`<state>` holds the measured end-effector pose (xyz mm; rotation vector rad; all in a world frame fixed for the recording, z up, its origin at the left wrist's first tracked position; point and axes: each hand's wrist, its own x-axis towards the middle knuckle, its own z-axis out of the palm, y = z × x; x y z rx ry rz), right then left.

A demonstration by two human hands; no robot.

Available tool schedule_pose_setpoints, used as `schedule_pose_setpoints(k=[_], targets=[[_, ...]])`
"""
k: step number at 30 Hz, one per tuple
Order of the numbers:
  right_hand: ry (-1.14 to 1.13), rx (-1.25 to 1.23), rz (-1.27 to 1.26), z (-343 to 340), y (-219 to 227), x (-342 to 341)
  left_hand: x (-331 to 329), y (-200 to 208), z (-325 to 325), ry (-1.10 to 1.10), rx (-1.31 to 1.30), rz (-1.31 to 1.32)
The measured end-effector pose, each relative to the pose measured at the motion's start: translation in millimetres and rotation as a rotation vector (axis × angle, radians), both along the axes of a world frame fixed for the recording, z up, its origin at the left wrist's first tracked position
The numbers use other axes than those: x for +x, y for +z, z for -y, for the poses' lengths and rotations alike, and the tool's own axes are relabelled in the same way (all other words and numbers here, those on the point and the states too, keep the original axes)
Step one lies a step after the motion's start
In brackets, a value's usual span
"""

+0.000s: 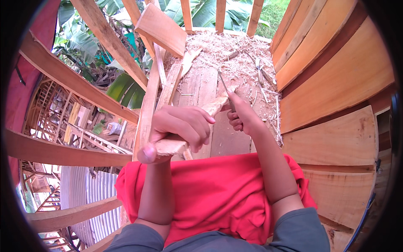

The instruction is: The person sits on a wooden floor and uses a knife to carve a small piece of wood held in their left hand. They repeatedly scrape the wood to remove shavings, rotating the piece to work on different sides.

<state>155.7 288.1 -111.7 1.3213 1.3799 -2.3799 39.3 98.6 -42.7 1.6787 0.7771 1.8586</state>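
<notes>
My left hand (180,126) is wrapped over a pale, rough-cut piece of wood (171,147). Its near end shows beside my thumb, and its far part slants away to the right past my fingers. In my fist, my right hand (244,115) grips a knife (223,80), whose thin dark blade points up and away from me. The blade lies close to the far end of the wood; whether the edge touches it is hard to see. A red cloth (210,185) covers my lap below both hands.
Curly wood shavings (235,50) are strewn over the plank floor (226,140) ahead. A wooden block (161,28) leans at the upper left by upright posts. Board walling (331,92) rises on my right. Slatted rails (79,84) stand at my left, with corrugated metal sheets (94,189) beyond.
</notes>
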Motion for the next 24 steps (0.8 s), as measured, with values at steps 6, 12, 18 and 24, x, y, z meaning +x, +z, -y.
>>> schedule_pose_setpoints(k=[6,12,18,24], targets=[[-0.029,0.039,-0.227,-4.3,-14.9,-2.4,17.1,8.2,-12.6,0.103,-0.193,-0.433],[-0.361,0.159,-0.355,-16.1,-36.4,-12.2,30.9,2.8,-22.2,-0.015,-0.295,-0.523],[-0.300,0.387,-0.544,-49.1,-14.5,14.8,19.7,-8.7,-14.8,0.140,-0.486,-0.559],[-0.367,0.855,-0.494,-68.5,-29.2,16.7,17.8,-8.2,-18.8,0.492,-0.467,-0.499]])
